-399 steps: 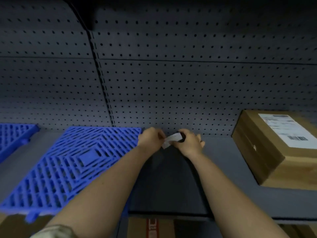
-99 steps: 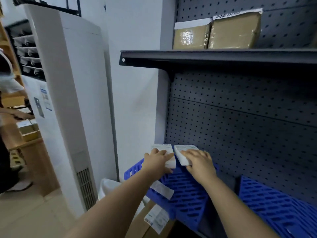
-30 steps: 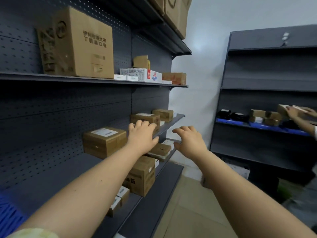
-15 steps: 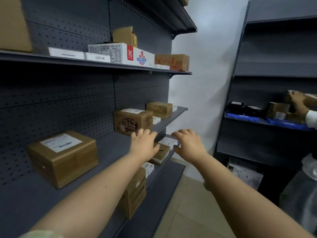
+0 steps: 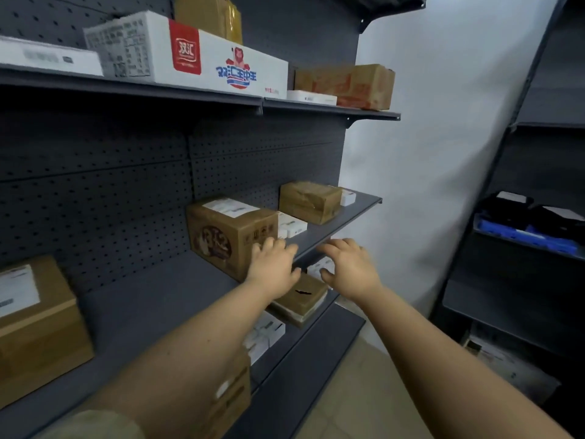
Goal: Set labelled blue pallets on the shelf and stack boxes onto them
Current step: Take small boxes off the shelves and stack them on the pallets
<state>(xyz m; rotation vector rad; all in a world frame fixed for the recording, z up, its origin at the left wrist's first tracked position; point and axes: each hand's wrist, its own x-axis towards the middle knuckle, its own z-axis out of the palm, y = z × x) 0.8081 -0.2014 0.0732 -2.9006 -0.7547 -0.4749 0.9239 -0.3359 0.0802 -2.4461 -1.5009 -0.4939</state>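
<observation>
Empty, fingers spread, left hand and right hand hover over the shelf; printed box at the left hand's ten o'clock, perhaps touching.

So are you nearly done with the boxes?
Not nearly. Done: a blue pallet on the far rack already carries things. In hand: nothing yet; the left hand and right hand are open beside the printed box. Left: this box and the tan box sit on the bare shelf, with no pallet beneath.
</observation>
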